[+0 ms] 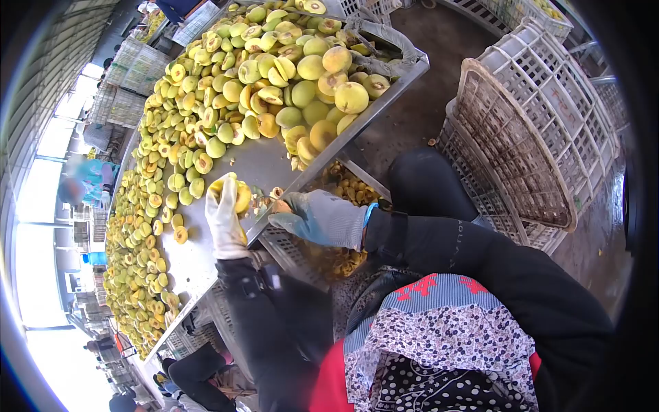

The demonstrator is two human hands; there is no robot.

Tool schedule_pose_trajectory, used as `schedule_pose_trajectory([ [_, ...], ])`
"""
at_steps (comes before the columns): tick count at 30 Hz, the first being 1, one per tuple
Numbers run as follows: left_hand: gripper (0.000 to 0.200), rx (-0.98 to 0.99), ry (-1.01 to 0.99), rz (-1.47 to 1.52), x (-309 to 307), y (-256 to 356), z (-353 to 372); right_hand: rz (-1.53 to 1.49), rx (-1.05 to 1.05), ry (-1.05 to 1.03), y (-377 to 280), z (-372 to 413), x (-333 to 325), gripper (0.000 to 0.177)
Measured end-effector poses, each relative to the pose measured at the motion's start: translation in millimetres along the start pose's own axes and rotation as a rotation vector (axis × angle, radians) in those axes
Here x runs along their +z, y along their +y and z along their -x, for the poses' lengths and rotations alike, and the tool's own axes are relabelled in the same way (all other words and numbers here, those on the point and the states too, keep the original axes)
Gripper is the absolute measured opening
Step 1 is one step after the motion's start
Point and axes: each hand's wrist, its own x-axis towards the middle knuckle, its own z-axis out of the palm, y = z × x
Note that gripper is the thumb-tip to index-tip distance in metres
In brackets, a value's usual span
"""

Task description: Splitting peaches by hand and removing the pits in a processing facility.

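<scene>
My left hand (228, 218), in a white glove, is closed around a yellow peach half (241, 197) over the metal table's near edge. My right hand (319, 216), in a grey and blue glove, is closed just right of it at the table rim. What its fingers hold, if anything, is hidden. Small reddish-brown bits (276, 193) lie beside its fingertips. A large heap of halved yellow-green peaches (254, 75) covers the metal table (257, 163) beyond my hands.
Below the rim, a container holds yellow peach pieces (351, 187). Stacked plastic crates (549, 89) and a brown-stained basket (508, 137) stand at right. More crates (130, 69) stand far left. A person in light blue (93, 180) is across the table; another's dark-clothed legs (199, 374) show lower left.
</scene>
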Motion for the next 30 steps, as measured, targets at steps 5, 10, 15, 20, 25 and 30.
schedule_pose_trajectory([
  [5, 0.026, 0.420, 0.047, -0.241, 38, -3, 53, -0.124, -0.013, -0.011, -1, -1, 11, 0.040],
  [10, 0.032, 0.137, 0.115, 0.367, 61, 1, 75, -0.126, 0.021, -0.070, 0, 3, 11, 0.044],
  [15, 0.046, 0.025, 0.135, 0.618, 61, -12, 75, -0.311, -0.015, -0.032, 12, 2, 33, 0.050],
  [20, 0.046, -0.051, 0.181, 0.542, 55, -15, 70, -0.350, 0.125, -0.190, 10, 1, 36, 0.051],
  [25, 0.046, -0.029, 0.107, 0.439, 50, -11, 74, -0.415, 0.215, -0.279, 23, 1, 51, 0.050],
  [30, 0.041, -0.128, -0.049, 0.359, 38, -6, 74, -0.619, 0.447, -0.543, -15, 8, 10, 0.054],
])
